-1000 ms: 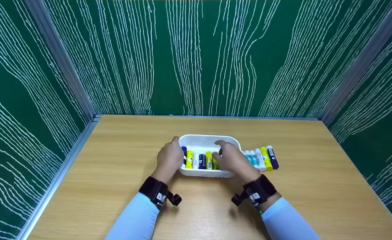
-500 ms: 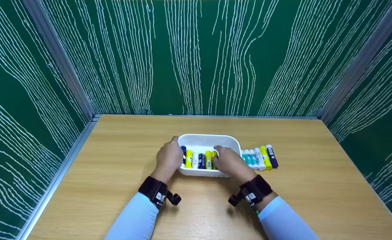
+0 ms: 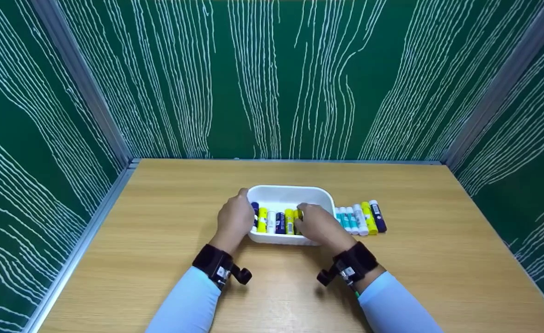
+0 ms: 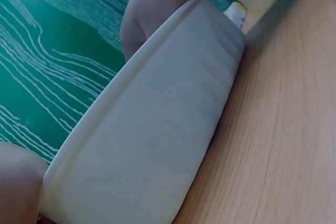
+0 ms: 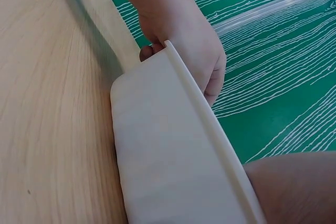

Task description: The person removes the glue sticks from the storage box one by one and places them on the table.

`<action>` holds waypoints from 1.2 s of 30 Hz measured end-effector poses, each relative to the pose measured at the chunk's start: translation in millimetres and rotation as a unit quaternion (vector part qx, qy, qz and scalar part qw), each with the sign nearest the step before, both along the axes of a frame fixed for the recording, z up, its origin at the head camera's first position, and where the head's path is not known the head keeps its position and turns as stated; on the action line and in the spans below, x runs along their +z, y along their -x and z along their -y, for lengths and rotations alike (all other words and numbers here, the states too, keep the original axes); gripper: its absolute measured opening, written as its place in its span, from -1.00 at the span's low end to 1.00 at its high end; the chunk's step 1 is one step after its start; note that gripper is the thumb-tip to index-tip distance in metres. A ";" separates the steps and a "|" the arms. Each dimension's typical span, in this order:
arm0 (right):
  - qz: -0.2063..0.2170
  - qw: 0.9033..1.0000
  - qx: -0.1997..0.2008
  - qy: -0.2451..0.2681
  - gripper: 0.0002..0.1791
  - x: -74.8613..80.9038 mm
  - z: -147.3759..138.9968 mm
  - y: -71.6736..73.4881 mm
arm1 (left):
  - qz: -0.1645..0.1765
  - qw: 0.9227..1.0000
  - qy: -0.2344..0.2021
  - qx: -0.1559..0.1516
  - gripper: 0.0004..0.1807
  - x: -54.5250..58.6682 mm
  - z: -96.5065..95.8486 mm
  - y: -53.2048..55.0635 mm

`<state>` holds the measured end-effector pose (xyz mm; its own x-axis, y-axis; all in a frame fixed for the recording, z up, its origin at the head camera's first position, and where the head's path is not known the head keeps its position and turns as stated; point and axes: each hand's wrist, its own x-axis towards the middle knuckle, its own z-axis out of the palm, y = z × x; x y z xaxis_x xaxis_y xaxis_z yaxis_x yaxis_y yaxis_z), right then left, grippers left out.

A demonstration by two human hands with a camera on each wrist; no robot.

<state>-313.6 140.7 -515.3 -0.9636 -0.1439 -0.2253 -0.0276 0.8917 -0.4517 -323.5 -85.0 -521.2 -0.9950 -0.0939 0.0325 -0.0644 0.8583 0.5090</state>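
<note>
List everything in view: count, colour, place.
Table: 1, light wood, across the lower head view
Tray: 1, white, on the table
Inside sticks: at least 6 (2 dark blue, 3 yellow, 1 white), in a row in the tray; more may be hidden
Outside sticks: at least 6, teal-and-white, white, yellow, dark blue, in a row right of the tray
Panels: 3, green with white lines, left, back, right
Posts: 2, grey, back corners
Wristbands: 2, black, one per wrist
Sleeves: 2, light blue, on the forearms
Left hand: 1, bare, gripping the tray's left end
Right hand: 1, bare, over the tray's right part by a yellow stick; grip unclear
</note>
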 end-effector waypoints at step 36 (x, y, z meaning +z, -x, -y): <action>-0.007 1.000 -0.011 0.017 -0.37 -1.2 0.3 -0.1 | 0.002 1.000 -0.012 0.004 -0.45 0.1 -0.9 -2.5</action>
